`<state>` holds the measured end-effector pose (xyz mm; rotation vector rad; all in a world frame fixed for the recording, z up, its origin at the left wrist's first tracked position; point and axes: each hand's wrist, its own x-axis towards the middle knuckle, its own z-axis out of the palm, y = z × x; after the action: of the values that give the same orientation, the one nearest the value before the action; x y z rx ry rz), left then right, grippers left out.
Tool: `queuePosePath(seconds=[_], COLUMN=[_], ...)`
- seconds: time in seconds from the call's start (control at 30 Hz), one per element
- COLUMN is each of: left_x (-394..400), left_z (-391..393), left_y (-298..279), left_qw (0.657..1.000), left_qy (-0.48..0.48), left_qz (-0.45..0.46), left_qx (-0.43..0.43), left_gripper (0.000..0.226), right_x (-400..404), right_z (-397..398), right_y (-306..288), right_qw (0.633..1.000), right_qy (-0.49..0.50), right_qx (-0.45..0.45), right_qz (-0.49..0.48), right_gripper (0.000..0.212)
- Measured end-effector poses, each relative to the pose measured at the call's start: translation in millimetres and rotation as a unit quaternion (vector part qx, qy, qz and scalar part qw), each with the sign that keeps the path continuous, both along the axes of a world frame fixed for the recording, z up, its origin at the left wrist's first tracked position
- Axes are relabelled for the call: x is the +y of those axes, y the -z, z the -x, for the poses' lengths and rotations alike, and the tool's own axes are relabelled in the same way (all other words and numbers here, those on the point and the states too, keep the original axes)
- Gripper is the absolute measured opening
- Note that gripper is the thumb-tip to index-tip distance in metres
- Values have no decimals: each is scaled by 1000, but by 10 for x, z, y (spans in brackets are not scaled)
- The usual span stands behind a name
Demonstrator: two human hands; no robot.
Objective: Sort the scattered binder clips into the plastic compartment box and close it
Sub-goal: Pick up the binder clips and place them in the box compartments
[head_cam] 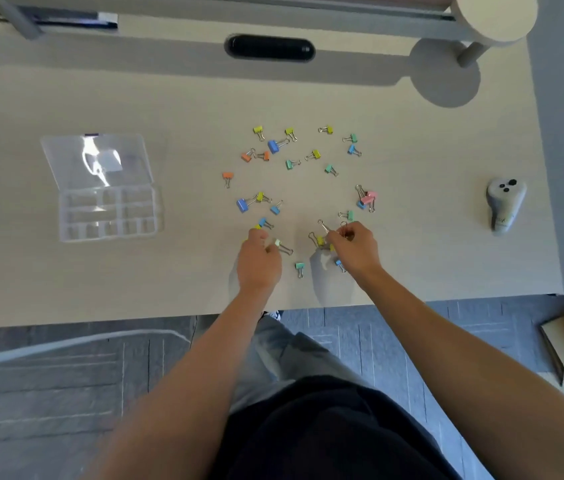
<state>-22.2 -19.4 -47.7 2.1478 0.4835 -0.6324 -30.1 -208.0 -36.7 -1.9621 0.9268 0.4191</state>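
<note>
— Risks, starting at the left of the frame?

— Clear plastic compartment box point(103, 188) lying open on the pale worktop point(48, 278), lid flipped back toward the upper left, dividers empty as far as visible. Well apart from the clips, so a long carry each time; likely to shed a clip on the way if several get gathered at once.

— And the middle?

— Binder clips point(294, 168) scattered across the centre, none in the box yet. Left hand point(259, 261) curled, pinching a pale clip point(282, 247) by its body, wire handles sticking out to the right. Right hand point(353, 247) pinching the wire loops of yellow clips point(320, 240), apparently more than one; exact count hard to tell. Held by the loops alone, apt to swing and slip free.

— Materials?

— Small folded metal bodies in glossy yellow, blue, orange, green, pink; thin springy wire handles, prone to tangling, as with the pink and blue pair point(365, 199) at centre right. Smooth matt worktop, so easy sliding toward the near edge.

— Far right?

— Grey rounded handheld device point(505, 206) with dark buttons, well clear.
</note>
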Motion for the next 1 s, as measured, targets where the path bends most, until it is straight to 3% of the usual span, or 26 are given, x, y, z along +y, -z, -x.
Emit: queuePosePath(seconds=[0.1,0.2,0.4,0.57,0.77,1.0], left_x=[0,-26,-32,123,578,1270], left_z=[25,17,41,206,253,91], left_y=[83,147,202,155,115,128], left_qw=[994,982,970,980,992,989], left_qy=[104,172,207,152,-17,-72], left_qz=[-32,-73,-113,-121,-98,-94], left_qx=[-10,-36,-50,-53,-72,-92], left_gripper=[46,45,39,27,15,17], right_x=[28,76,143,270,771,1604], right_z=[89,81,-99,-207,-281,-377], right_y=[20,31,72,78,55,107], right_qw=[1000,1000,999,998,993,981], right_qy=[8,6,-18,-56,-104,-179], right_qx=[3,-3,-15,-27,-54,-73], right_qz=[-3,3,29,32,19,23], right_gripper=[26,24,20,16,15,12])
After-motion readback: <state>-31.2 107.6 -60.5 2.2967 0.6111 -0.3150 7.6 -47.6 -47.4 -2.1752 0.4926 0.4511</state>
